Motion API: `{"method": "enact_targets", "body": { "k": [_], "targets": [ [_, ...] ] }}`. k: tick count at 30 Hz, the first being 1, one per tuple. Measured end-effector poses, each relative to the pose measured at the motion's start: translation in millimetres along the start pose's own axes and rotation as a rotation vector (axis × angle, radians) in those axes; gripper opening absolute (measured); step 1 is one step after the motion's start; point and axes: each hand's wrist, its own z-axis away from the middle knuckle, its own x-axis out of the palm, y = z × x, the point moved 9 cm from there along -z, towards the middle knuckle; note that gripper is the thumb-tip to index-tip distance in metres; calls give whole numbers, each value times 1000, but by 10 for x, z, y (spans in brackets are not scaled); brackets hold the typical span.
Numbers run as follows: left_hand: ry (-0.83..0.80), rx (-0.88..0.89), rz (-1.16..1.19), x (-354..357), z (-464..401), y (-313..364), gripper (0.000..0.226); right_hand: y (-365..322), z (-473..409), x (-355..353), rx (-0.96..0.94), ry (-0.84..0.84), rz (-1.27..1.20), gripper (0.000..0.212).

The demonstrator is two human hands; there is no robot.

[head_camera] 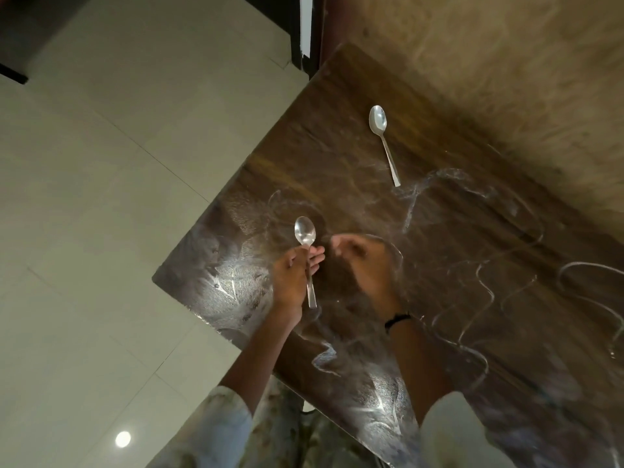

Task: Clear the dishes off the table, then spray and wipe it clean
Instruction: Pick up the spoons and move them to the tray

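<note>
My left hand (293, 278) grips a steel spoon (305, 231) by its handle, bowl pointing away from me, just above the dark wooden table (456, 265). My right hand (366, 265) hovers beside it with fingers loosely curled and nothing in them; a black band circles its wrist. A second steel spoon (383, 140) lies flat on the table farther off, near the far edge, untouched. The tabletop carries whitish smears and squiggly streaks.
The table's left corner (158, 278) juts over a pale tiled floor (101, 197). A tan wall (506, 62) runs along the table's far side. Dark furniture (305, 35) stands beyond the far corner. My patterned clothing shows at the bottom.
</note>
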Motion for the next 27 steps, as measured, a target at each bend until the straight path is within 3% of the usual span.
{"method": "enact_targets", "body": {
  "k": [3,5,11,14,20,27],
  "targets": [
    [-41,12,13,2,-99,156,20,-217,-483,-479,-55,312,192,22],
    [-67,7,8,3,-112,199,20,-295,-814,-698,-70,422,311,25],
    [-80,-45,-19,-21,-78,156,20,-232,-1456,-933,-33,399,581,36],
    [-93,-69,-48,1,-53,102,21,-205,-1587,-969,-4,387,527,23],
    [-116,-73,-60,110,-29,86,23,-176,-1387,-788,64,249,513,23],
    [-120,-89,-53,215,-28,98,22,-69,33,-396,141,203,-46,16]
  ]
}}
